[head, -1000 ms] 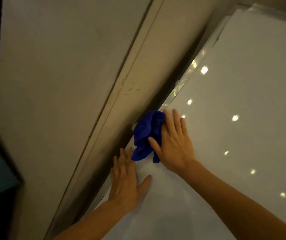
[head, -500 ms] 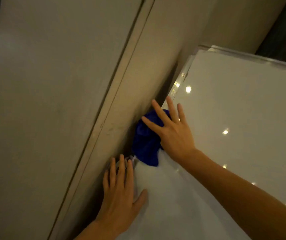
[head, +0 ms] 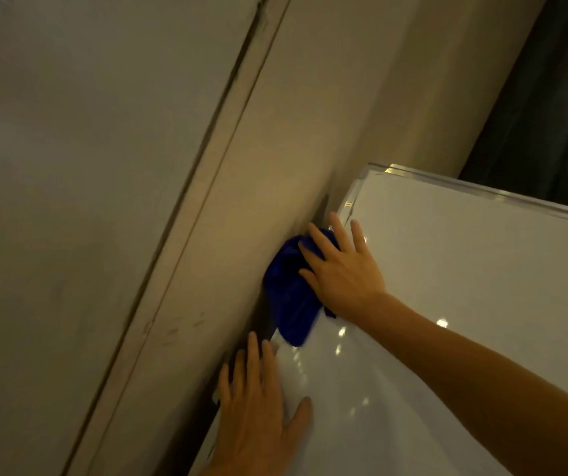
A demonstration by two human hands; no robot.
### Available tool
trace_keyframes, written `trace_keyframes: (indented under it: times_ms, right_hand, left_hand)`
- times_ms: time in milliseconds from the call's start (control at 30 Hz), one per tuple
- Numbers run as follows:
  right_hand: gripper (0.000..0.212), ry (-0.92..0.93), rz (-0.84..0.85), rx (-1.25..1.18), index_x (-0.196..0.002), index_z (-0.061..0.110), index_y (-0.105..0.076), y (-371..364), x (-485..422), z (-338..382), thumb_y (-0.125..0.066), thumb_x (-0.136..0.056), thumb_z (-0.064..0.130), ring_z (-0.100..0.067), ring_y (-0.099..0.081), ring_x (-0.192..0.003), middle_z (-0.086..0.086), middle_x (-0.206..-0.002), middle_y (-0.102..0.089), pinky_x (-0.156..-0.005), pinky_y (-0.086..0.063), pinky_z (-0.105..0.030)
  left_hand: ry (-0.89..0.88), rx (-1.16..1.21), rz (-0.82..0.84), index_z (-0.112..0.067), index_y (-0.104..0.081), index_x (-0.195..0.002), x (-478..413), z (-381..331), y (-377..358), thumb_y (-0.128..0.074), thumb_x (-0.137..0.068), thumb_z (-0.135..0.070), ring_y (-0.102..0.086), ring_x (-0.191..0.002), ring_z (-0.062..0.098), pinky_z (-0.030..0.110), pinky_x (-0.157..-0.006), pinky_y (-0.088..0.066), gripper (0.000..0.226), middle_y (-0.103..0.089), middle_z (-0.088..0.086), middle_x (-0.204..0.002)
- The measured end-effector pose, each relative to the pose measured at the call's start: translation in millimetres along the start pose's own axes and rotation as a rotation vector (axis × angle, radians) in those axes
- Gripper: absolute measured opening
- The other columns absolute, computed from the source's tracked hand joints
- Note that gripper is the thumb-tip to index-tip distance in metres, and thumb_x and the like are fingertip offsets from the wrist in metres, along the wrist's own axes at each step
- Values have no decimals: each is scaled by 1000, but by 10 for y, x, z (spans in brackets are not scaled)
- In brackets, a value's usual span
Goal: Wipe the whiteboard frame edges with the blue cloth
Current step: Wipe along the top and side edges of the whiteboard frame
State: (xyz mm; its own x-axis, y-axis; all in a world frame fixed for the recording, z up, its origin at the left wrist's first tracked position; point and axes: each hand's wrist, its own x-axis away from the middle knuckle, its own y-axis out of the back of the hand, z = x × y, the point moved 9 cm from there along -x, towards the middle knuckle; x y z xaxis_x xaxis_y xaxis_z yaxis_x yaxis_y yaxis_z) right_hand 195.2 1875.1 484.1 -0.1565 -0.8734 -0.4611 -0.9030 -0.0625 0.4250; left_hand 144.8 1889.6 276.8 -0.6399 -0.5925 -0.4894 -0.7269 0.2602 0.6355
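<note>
A white whiteboard (head: 464, 276) with a silver frame (head: 481, 192) fills the lower right. A crumpled blue cloth (head: 287, 297) lies over the board's left frame edge, close to the top left corner. My right hand (head: 341, 273) presses flat on the cloth with fingers spread, pinning it against the edge. My left hand (head: 258, 403) lies flat on the board lower down the same edge, fingers apart, holding nothing. The frame strip under the cloth is hidden.
A beige wall (head: 103, 166) with a vertical seam (head: 207, 187) stands right beside the board's left edge, leaving only a narrow dark gap. A dark area (head: 550, 115) shows beyond the board's top edge at the upper right.
My right hand has slid the blue cloth up the left frame edge toward the top corner. The left hand has stayed flat on the board below it. The view has shifted, showing the board's top corner.
</note>
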Motion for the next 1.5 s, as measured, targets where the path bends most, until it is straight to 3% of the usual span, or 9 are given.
trace_keyframes:
  times_ms: [100, 200, 367, 533, 733, 933, 1100, 1267, 1500]
  right_hand:
    - [59, 279, 9, -104, -144, 35, -43, -253, 321, 560, -19, -97, 62, -37, 4, -150, -3, -160, -26, -115, -2, -65]
    - [53, 370, 0, -47, -140, 34, -49, -339, 417, 520, -26, -98, 58, -37, -4, -150, -5, -157, -34, -115, -5, -65]
    - [58, -16, 7, 44, -151, 37, -26, -376, -28, -486, -15, -98, 56, -42, 8, -148, -5, -164, -11, -116, 2, -63]
    - [59, 374, 43, -70, -146, 36, -41, -603, 423, 250, -23, -96, 64, -39, -7, -149, -8, -156, -36, -115, -3, -64]
    - [54, -134, -47, -21, -151, 42, -20, -415, -165, -1152, -16, -99, 56, -41, 4, -148, -7, -164, -12, -118, 3, -60]
    - [55, 328, -13, -27, -145, 38, -39, -548, 231, -283, -23, -97, 60, -39, -16, -147, -7, -154, -38, -116, -6, -61]
    - [59, -108, -58, -42, -149, 43, -25, -392, -186, -1257, -16, -95, 64, -42, -2, -148, -9, -161, -20, -117, -1, -60]
    - [56, 431, -14, -68, -144, 37, -42, -543, 331, -168, -24, -96, 62, -38, -22, -145, -7, -150, -44, -118, -6, -58]
    - [61, -17, -30, -51, -149, 43, -29, -379, -241, -1252, -14, -95, 65, -38, -4, -149, -4, -161, -24, -118, 0, -57]
  left_hand:
    - [-32, -20, -57, -8, 2, -151, -90, -128, 50, -21, -77, -77, -29, -144, 33, 54, -114, -22, 104, 0, 15, -161]
    - [-36, -46, -49, -17, 37, -137, -201, -124, -126, -6, -73, -82, 1, -150, 26, 46, -119, 1, 100, 36, 4, -151]
    - [-63, -57, -81, -17, 26, -144, -319, -212, -231, -5, -73, -84, -9, -149, 28, 47, -118, -5, 102, 17, 8, -162]
    - [-60, -82, -71, -22, 45, -130, -524, -375, -371, 1, -66, -85, -3, -149, 23, 43, -118, -2, 100, 25, 3, -160]
    - [-31, -7, -50, -29, 51, -126, -652, -521, -488, 6, -64, -86, 3, -149, 24, 43, -118, -2, 96, 45, 0, -144]
    - [-18, 57, -124, -29, 44, -136, -678, -644, -437, 9, -64, -89, 10, -148, 28, 47, -118, -8, 100, 45, -2, -147]
    - [-9, 55, -104, -31, 50, -131, -662, -627, -498, 10, -61, -91, 15, -147, 28, 47, -118, -3, 100, 49, -2, -144]
    - [-6, 62, -154, -27, 28, -146, -678, -675, -457, 7, -63, -91, 13, -148, 29, 49, -118, -5, 107, 42, -1, -149]
    - [-67, 50, -168, -23, 35, -144, -880, -960, -337, 3, -66, -91, 26, -145, 26, 49, -117, 4, 108, 43, 1, -151]
